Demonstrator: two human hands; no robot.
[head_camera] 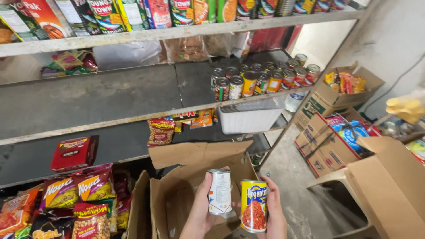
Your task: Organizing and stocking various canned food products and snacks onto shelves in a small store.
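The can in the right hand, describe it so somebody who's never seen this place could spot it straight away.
Find the open cardboard box below the shelves. Two hands hold cans above it; the right hand grips a yellow can with a red food picture. The left hand holds a white can.

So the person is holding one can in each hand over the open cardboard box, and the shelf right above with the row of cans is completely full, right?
Not quite. In the head view the left hand holds a white can and the right hand a yellow can over the open cardboard box, but the shelf is mostly bare: the row of cans fills only its right end.
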